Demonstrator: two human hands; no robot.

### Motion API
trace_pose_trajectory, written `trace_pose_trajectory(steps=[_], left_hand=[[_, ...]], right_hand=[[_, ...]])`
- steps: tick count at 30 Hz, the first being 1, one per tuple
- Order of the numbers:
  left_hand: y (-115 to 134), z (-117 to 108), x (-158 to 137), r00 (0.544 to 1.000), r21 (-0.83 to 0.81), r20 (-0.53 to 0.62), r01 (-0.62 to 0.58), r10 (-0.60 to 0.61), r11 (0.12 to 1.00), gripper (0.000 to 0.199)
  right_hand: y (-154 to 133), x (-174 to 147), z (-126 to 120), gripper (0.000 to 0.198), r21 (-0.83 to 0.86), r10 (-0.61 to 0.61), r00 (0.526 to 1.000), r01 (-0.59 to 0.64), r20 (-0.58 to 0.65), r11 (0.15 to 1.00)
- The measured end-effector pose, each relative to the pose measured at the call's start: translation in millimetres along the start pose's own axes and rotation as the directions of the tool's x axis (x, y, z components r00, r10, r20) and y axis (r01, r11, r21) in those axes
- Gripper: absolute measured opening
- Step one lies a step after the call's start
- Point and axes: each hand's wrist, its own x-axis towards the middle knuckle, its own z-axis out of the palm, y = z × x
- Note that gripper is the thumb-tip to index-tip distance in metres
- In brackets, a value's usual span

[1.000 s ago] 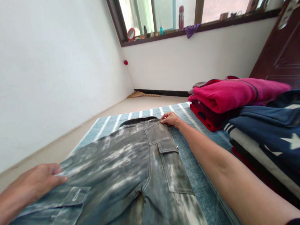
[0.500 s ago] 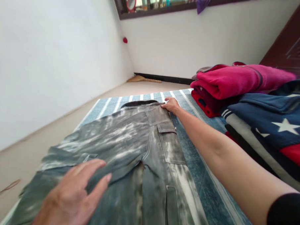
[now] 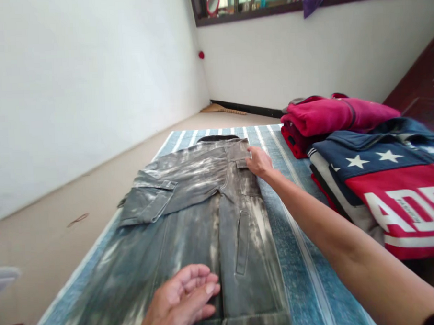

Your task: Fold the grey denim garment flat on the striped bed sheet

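One jacket (image 3: 188,173): grey and mottled, lying flat on a blue striped cloth (image 3: 296,255), its dark collar away from me and its hem nearest; likely laid lengthwise so both ends stay within my reach.
My right hand (image 3: 259,161): stretched far out to the jacket's right edge, beside the chest pocket (image 3: 249,180), fingertips at the fabric; I cannot tell whether they pinch it. It probably steadies that side.
My left hand (image 3: 183,300): low over the front near the hem, fingers loosely curled, nothing visibly pinched; whether it touches is unclear.
Folded clothes: a pink top (image 3: 330,114) and a starred sweatshirt (image 3: 405,183) sit stacked to the right, perhaps to leave the jacket room.
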Motion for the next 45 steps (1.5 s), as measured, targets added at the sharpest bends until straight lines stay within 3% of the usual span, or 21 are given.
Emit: trace_pose_trajectory(steps=[3, 6, 10, 14, 18, 26, 31, 35, 38, 42, 45], left_hand=[[-2, 18, -8, 0.998, -0.007, 0.011, -0.069, 0.07, 0.998, 0.049], [-5, 35, -12, 0.997, -0.08, 0.038, -0.07, 0.073, 0.994, 0.041], [-9, 46, -15, 0.994, -0.212, 0.098, -0.033, 0.055, 0.977, 0.031], [-9, 50, -16, 0.986, -0.216, 0.145, -0.053, 0.086, 0.975, 0.025], [-15, 58, -15, 0.986, -0.257, 0.12, -0.083, 0.116, 0.963, 0.021], [-56, 80, -24, 0.978, -0.598, 0.126, -0.06, 0.167, 0.799, 0.027], [-66, 85, -33, 0.967, -0.566, 0.05, -0.178, 0.249, 0.805, 0.025], [-66, 85, -35, 0.949, -0.469, 0.015, -0.271, 0.314, 0.84, 0.015], [-65, 85, -30, 0.966, -0.551, 0.026, -0.201, 0.257, 0.81, 0.014], [-67, 87, -23, 0.986, -0.722, 0.082, -0.041, 0.144, 0.691, 0.013], [-68, 89, -24, 0.977, -0.67, 0.071, -0.104, 0.203, 0.735, 0.014]], right_hand=[[-17, -68, -6, 0.034, 0.002, -0.192, 0.978, 0.193, 0.075, 0.981], [-25, -127, -9, 0.033, 0.034, -0.353, 0.925, 0.352, 0.142, 0.935], [-21, -169, -6, 0.047, 0.033, -0.47, 0.858, 0.474, 0.208, 0.88], [-10, -178, 3, 0.051, -0.012, -0.437, 0.859, 0.456, 0.267, 0.89], [-4, -178, 9, 0.05, 0.061, -0.424, 0.873, 0.422, 0.241, 0.904], [-2, -192, 11, 0.044, 0.035, -0.424, 0.875, 0.428, 0.232, 0.903], [-19, -213, 5, 0.048, 0.01, -0.412, 0.881, 0.421, 0.232, 0.907], [-39, -238, -1, 0.052, 0.171, -0.471, 0.842, 0.439, 0.264, 0.882], [-45, -250, -3, 0.041, 0.261, -0.465, 0.831, 0.397, 0.306, 0.88], [-43, -252, -4, 0.035, 0.315, -0.444, 0.837, 0.348, 0.32, 0.883], [-41, -253, -8, 0.035, 0.33, -0.422, 0.852, 0.32, 0.311, 0.888]])
